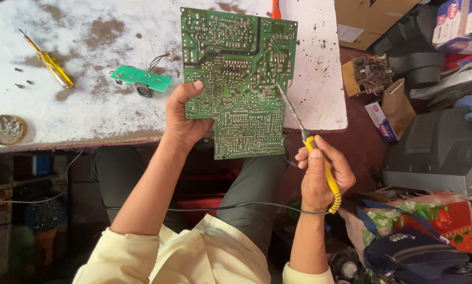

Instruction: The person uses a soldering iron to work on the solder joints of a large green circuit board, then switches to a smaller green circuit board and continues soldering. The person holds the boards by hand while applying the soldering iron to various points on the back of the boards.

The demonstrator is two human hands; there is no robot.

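Head view: I look down on a green board (239, 79), solder side up, held tilted over the near edge of a white, stained table (88, 113); my left hand (186, 118) grips the board's left edge, thumb on the face and fingers curled behind; my right hand (320, 176) is closed pen-fashion around the yellow handle of a soldering iron (304, 137), whose tip rests on the board's right-centre, among the joints. I judge the soldering to be mid-course; the iron sits on one joint, but which joints are already finished I cannot tell at this size, and no solder wire shows in either hand. The iron's black cord (220, 206) runs left from its handle across my lap.

Left of the board on the table lie a small green board (141, 79) with a black wire, then a yellow screwdriver (49, 62), and, near the table's front-left edge, a round tin (5, 129) of greyish matter; a few loose screws lie near the screwdriver. The tabletop is chipped and blotched brown. Right of the board, off the table, the floor is crowded: a cardboard box (367, 18), small cartons, a grey housing (436, 150), patterned cloth and a dark bag (415, 255).
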